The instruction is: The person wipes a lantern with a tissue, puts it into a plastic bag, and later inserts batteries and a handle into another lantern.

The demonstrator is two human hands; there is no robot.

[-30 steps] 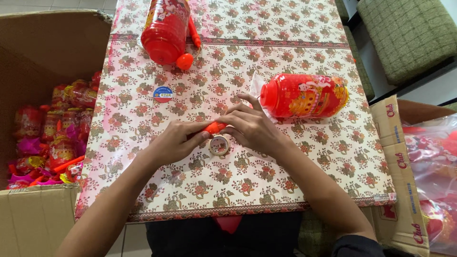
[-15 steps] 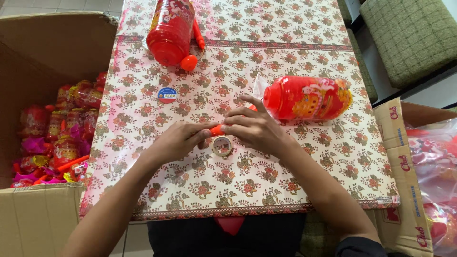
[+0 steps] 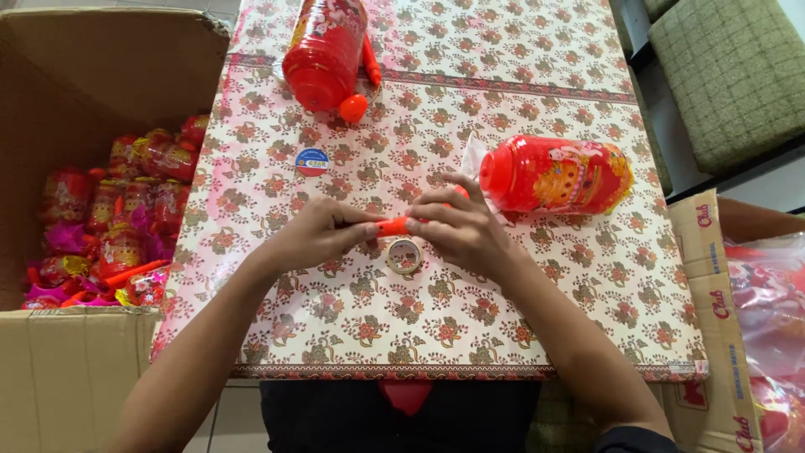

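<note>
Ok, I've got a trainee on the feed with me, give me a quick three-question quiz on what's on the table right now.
1. True or false: the left hand and the right hand both grip one small orange stick.
2. What lies on the floral tablecloth just below the hands? A) a small roll of clear tape B) scissors C) a pen
3. Fill in: the cardboard box on the person's left holds many red ____ like the two on the table.

Key: 1 true; 2 A; 3 lanterns, of the same kind as the red lantern lying near the right hand and the other at the far edge.
</note>
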